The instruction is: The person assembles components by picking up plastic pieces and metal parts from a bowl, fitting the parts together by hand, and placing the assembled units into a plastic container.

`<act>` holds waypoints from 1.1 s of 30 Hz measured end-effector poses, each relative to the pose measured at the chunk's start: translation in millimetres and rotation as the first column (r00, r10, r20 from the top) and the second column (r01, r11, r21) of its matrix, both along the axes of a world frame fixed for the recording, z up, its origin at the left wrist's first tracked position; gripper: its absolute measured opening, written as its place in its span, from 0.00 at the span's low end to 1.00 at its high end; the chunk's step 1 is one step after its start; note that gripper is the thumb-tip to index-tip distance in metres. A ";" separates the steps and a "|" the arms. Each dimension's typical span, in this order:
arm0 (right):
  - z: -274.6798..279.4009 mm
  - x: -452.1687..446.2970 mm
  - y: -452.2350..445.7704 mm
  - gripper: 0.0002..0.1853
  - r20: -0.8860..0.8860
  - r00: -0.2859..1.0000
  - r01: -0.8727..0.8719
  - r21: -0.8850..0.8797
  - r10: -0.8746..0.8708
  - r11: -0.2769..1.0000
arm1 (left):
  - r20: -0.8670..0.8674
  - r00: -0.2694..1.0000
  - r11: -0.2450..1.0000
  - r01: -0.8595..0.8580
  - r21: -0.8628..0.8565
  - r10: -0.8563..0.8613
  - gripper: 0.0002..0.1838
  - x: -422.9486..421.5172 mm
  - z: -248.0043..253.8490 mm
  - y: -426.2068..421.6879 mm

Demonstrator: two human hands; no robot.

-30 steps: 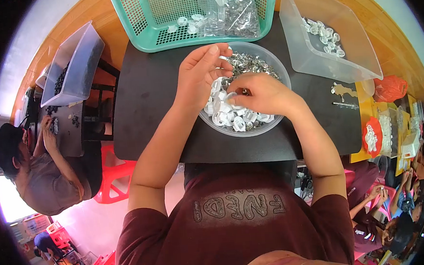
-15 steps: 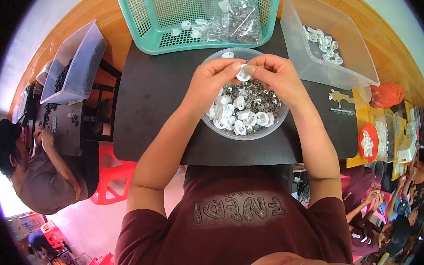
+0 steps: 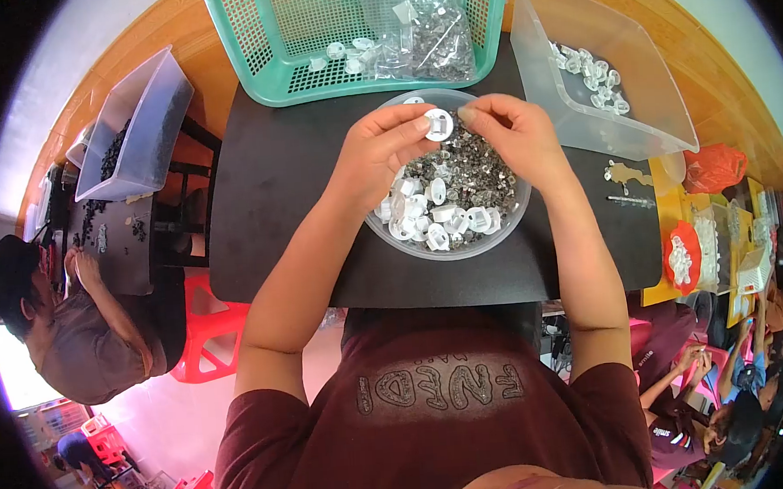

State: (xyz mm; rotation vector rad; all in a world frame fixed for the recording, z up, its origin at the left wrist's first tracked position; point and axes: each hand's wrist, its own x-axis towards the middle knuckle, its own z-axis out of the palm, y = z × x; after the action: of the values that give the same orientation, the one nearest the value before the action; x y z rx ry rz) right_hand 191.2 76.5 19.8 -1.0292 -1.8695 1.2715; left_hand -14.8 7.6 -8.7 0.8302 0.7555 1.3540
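My left hand (image 3: 379, 151) pinches a round white plastic part (image 3: 439, 126) by its edge, between thumb and fingertips. The part's disc face is turned up, with a greyish slot in its middle. Just to its right, my right hand (image 3: 518, 138) has thumb and forefinger pressed together; anything between them is too small to make out. Both hands hover over a clear round tub (image 3: 459, 254). Inside it, white plastic parts (image 3: 421, 211) lie at the front left, and small metal pieces (image 3: 485, 162) fill the back and right.
Behind the tub stands a green basket (image 3: 266, 93) with a bag of metal pieces (image 3: 442, 49) and several white parts. A clear bin (image 3: 618, 136) holding clear-white parts is at the right. At left, another person (image 3: 83, 326) works beside a bin (image 3: 148, 143) of black pieces.
My hands have drawn apart. The white part has shifted slightly left with my left hand and turned its face up, while my right fingers have come off it.
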 end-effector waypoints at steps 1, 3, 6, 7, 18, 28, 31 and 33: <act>-1.1 2.8 2.5 0.12 0.264 0.964 0.000 0.162 -0.043 0.987 | 0.012 0.999 0.999 -0.038 -0.010 0.038 0.15 -0.6 -0.6 0.4; -6.8 3.0 2.8 0.12 0.389 0.921 -0.075 0.271 -0.038 0.960 | 0.039 0.997 0.997 -0.071 -0.034 0.072 0.14 0.6 1.1 0.8; -13.4 2.1 -2.3 0.12 0.523 0.852 -0.245 0.372 0.017 0.895 | 0.067 0.992 0.992 -0.105 -0.073 0.110 0.14 0.2 0.9 1.8; -15.6 1.2 -4.6 0.13 0.540 0.838 -0.329 0.376 0.083 0.866 | 0.069 0.991 0.990 -0.110 -0.085 0.116 0.14 -0.3 0.5 2.4; -3.8 -0.3 1.3 0.06 0.440 0.896 -0.186 0.250 0.059 0.950 | 0.063 0.993 0.993 -0.091 -0.076 0.095 0.14 -0.5 1.2 -0.1; 2.9 -10.2 -15.9 0.07 -0.054 0.998 0.004 0.636 0.039 0.772 | 0.071 0.996 0.998 -0.057 0.019 0.055 0.15 2.7 -1.0 -2.0; -1.5 -13.3 -12.8 0.08 -0.035 0.998 -0.006 0.809 0.059 0.588 | 0.044 0.998 0.999 -0.034 0.032 0.032 0.15 3.2 -2.4 -3.4; -2.2 -14.3 -11.3 0.09 -0.029 0.997 -0.011 0.854 0.070 0.520 | 0.035 0.999 0.998 -0.031 0.046 0.029 0.15 2.9 -4.5 -2.9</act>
State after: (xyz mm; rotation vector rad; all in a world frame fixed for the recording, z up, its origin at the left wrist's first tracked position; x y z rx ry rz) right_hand 177.0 65.2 17.6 -0.3719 -2.0882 0.2263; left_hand -11.8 4.8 -13.2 0.8332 0.7149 1.4139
